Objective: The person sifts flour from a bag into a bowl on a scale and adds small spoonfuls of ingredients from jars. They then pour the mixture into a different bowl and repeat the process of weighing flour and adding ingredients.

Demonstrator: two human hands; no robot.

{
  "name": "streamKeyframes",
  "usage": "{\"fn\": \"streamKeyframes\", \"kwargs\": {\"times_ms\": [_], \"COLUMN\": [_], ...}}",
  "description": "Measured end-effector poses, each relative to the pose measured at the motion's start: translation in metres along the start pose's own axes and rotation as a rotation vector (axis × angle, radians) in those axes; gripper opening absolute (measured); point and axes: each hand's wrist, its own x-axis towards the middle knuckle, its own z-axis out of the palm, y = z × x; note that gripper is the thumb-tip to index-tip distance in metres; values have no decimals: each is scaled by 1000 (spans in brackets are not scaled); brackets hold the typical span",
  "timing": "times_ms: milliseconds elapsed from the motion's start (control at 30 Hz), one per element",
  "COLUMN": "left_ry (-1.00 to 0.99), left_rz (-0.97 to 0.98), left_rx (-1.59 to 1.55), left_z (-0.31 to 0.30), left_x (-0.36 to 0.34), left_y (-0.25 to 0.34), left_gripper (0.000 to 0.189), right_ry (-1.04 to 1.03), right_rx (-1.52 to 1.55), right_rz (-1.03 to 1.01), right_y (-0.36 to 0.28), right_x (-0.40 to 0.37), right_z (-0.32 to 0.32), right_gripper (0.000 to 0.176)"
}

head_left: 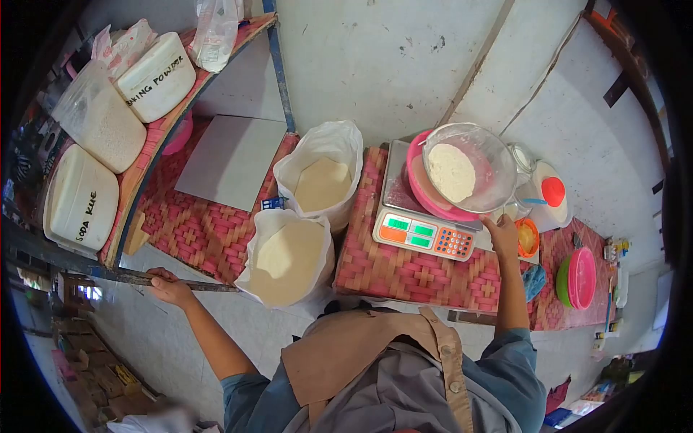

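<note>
My right hand [503, 234] is closed at the near edge of a round sieve [498, 155], apparently on its handle. White flour [452, 172] lies in the sieve, which sits tilted over a pink bowl [419, 184]. Under the bowl is a digital scale [426, 236] with lit green displays; the digits are too small to read surely. My left hand [172, 287] is far to the left, its fingers curled round the front edge of a shelf [209, 286]. Two open white sacks of pale powder, a front sack [287, 263] and a back sack [323, 184], stand between my hands.
Tubs marked baking powder [155, 78] and soda kue [81, 198] stand on the upper left shelf. Right of the scale are an orange container [528, 238], a jar with a red lid [553, 193], a blue cloth [533, 281] and a pink basin [581, 278]. A wall rises behind.
</note>
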Motion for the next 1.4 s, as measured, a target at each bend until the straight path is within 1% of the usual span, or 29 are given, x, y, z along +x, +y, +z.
{"fn": "streamKeyframes", "kwargs": {"times_ms": [67,100,167,200,267,300,367,467,600,667,867,900,967,1100,1167,1200,1267,1300,1400], "left_ry": [7,10,6,5,13,4,-5,-7,-11,-16,-11,-16,-18,-14,-12,-7,-8,2,-4], "left_rz": [-2,-1,-4,4,18,19,16,42,32,28,26,19,13,14,11,10,10,8,3], "left_rx": [2,8,19,17,13,8,5,32,13,3,10,6,0,7,11,0,-12,-23,-17], "left_z": [1,2,2,4,4,2,0,2,2,2,2,1,1,2,2,3,3,5,3], "left_x": [1,2,0,-1,1,2,1,2,1,2,-1,1,1,0,1,1,0,0,1], "left_y": [0,1,4,6,6,3,0,2,4,3,5,3,0,4,3,3,6,8,5], "left_gripper": [46,46,47,47,47,47,47,46,47,47,46,47,47,47,47,47,47,47,47], "right_ry": [-155,-156,-2,-5,-92,-94,4,-46,-25,-48,24,24,-45,12,-53,-55,15,16,-39], "right_rx": [32,33,-53,-56,-33,-31,-113,-63,-82,-95,-142,-141,-103,-113,-123,-125,-138,-135,-113], "right_rz": [85,80,6,9,57,55,-37,14,-25,22,-40,-37,-24,-42,-2,-1,-33,-35,-9], "right_y": [-8,-11,-12,-9,-7,-12,-24,-11,-14,-9,-25,-24,-23,-20,-21,-23,-28,-27,-24], "right_x": [-3,-2,-5,-7,-3,-5,-10,-7,-12,-10,-16,-16,-13,-11,-11,-12,-14,-14,-15], "right_z": [-5,-4,-3,-3,-2,-3,-10,-4,-6,-1,-2,-4,-6,2,-2,-2,1,0,-2], "right_gripper": [53,53,53,53,53,53,54,55,56,56,57,57,57,57,57,57,58,58,58]}}
